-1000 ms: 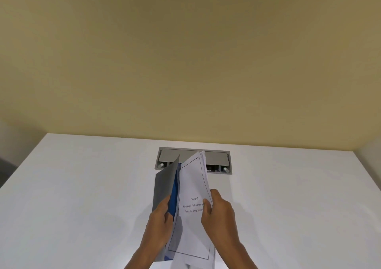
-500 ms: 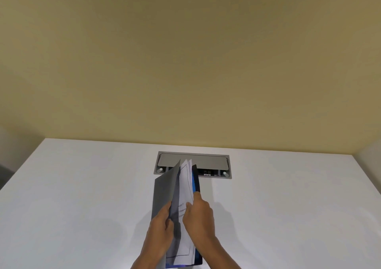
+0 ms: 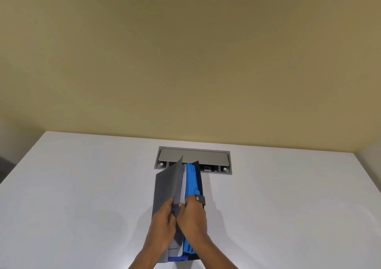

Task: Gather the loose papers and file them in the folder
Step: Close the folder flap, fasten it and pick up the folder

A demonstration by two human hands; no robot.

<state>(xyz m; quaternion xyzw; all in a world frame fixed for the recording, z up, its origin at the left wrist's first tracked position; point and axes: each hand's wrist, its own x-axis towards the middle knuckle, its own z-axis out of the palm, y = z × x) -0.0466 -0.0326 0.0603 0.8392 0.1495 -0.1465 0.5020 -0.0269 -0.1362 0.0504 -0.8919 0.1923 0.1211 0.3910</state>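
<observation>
Folder (image 3: 193,186) stands on its long edge near the middle of the white desk (image 3: 82,186), its spine running from 6 o'clock toward 12 o'clock. Its grey front cover (image 3: 167,184) leans out to 9 o'clock, the top corner reaching up over the grey cable hatch (image 3: 193,158) set in the desk at 12 o'clock. Blue dividers (image 3: 191,183) fan just right of the cover, and a thin band of white papers (image 3: 183,186) sits between cover and dividers, already inside the folder. A dark back cover edges the dividers on the 3 o'clock side, with a snap strap (image 3: 201,199) folded over its top.

The left hand (image 3: 162,225) has its fingers closed on the grey cover's upper edge. The right hand (image 3: 193,219) presses against the papers and dividers with fingers curled down into the gap; the two hands touch at the thumbs.

Desk surface is bare to 9 o'clock and 3 o'clock out to both side edges, and the far edge meets the yellow wall (image 3: 185,62) just behind the hatch.
</observation>
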